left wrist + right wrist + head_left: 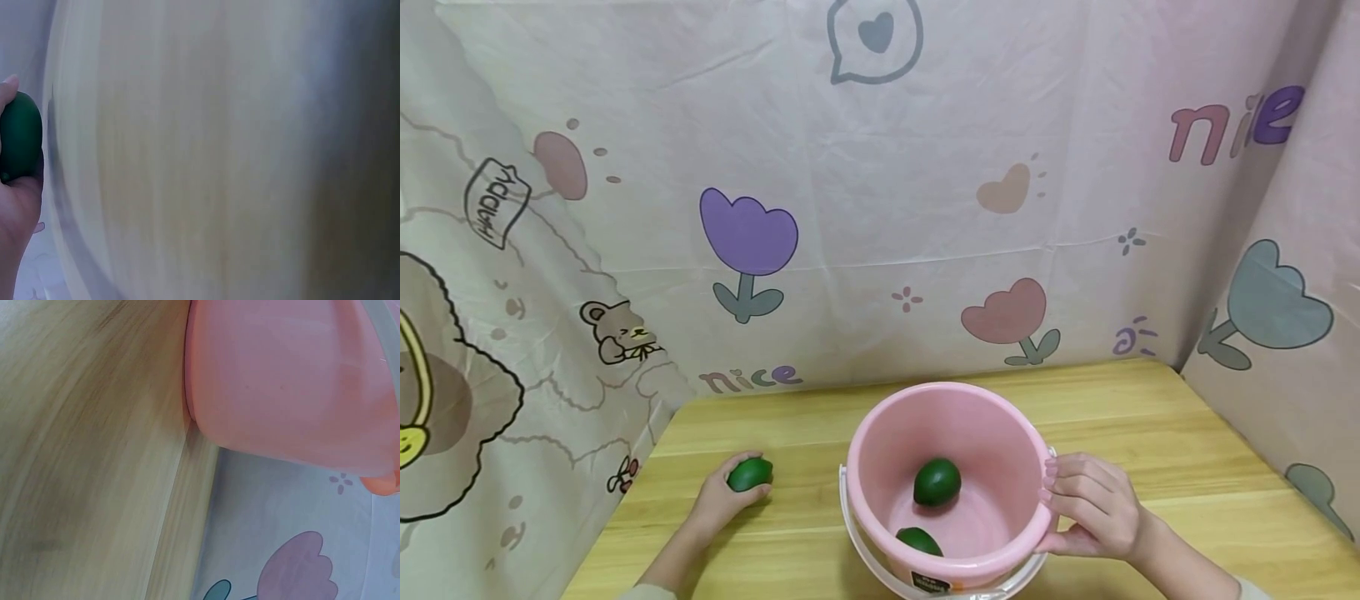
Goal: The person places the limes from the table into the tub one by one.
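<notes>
My left hand (718,498) holds a green lime (749,474), its thumb and fingers round the fruit, over the table's left side. The same lime (21,134) shows at the left edge of the left wrist view. To the right stands a pink bucket (973,425), upright, its mouth facing up. With thumb outside and fingers at the edge, my right hand (1093,510) grips the bucket's right rim. Inside lie two limes: one whole lime (937,482) and one lime (919,541) partly hidden by the near rim. The right wrist view shows the bucket's outer wall (281,381).
A pale bucket handle (844,492) hangs down round the front. The wooden table (1157,425) runs back to a patterned cloth (880,183), which also hangs along both sides. A dark label (930,581) is on the bucket's front.
</notes>
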